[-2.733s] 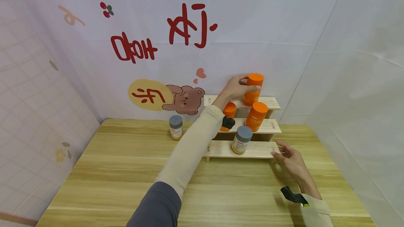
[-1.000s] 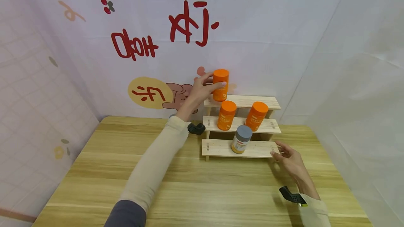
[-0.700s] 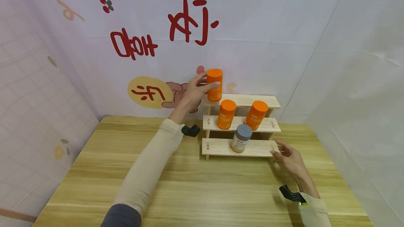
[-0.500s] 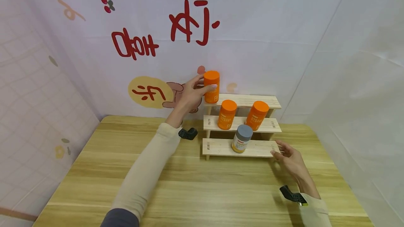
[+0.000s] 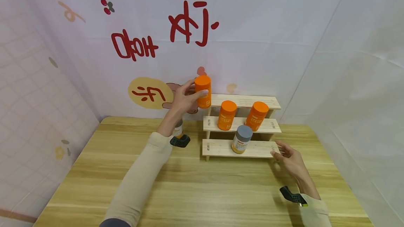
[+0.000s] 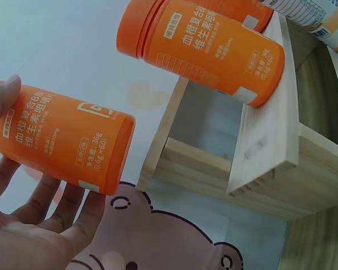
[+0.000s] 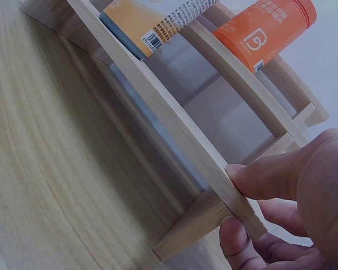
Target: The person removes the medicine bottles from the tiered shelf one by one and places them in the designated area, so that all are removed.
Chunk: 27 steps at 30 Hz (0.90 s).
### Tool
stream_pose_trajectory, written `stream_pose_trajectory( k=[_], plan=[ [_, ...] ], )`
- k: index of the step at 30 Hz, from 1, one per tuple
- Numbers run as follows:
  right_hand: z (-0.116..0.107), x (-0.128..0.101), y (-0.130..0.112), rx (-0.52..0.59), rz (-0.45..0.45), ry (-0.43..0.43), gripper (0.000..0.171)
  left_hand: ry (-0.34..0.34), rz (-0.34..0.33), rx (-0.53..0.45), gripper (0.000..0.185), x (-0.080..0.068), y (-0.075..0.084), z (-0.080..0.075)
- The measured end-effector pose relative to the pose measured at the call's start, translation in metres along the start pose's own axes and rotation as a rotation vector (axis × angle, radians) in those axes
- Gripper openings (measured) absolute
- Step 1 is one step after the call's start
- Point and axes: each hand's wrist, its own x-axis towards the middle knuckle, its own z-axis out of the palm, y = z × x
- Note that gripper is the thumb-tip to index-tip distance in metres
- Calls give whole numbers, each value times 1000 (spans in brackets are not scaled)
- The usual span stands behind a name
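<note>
My left hand [image 5: 184, 100] grips an orange vitamin bottle [image 5: 203, 94], thumb on the near side and fingers round the back. The bottle is upright in the air, just off the left end of the top tier of a three-tier wooden shelf [image 5: 219, 147]. Its printed label shows in the left wrist view. At the shelf's lower right, my right hand [image 5: 291, 158] pinches the end of the bottom board between thumb and fingers. Two more orange bottles, one left [image 5: 226, 117] and one right [image 5: 256, 117], stand on the middle tier. A grey-lidded jar [image 5: 241, 142] stands on the bottom tier.
Another grey-lidded jar [image 5: 178, 131] stands on the wooden table [image 5: 221, 192] left of the shelf, partly hidden by my left wrist. A white printed cloth [image 5: 262, 44] hangs close behind the shelf, with more cloth at both sides.
The left hand has carried its orange bottle leftward from the top tier's right part, past its left end, and slightly down lately. The right hand keeps its pinch on the bottom board.
</note>
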Motion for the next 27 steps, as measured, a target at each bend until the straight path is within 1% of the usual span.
stream_pose_trajectory(
  k=[7,12,14,20,27],
  plan=[
    [-1,-1,-2,-1,3,-13,74,11,10,-48,54,-10,-6,-12],
    [-1,-1,-1,-18,4,-2,73,17,-5,-72,56,-17,-9,-21],
    [-1,-1,-1,-20,6,-1,73,27,-7,-65,55,-19,-11,-25],
    [-2,-2,-1,-21,11,3,72,53,16,-34,53,-26,-17,-36],
    [-1,-2,-1,-2,20,-7,74,69,-20,0,58,-36,-25,-50]
  ],
)
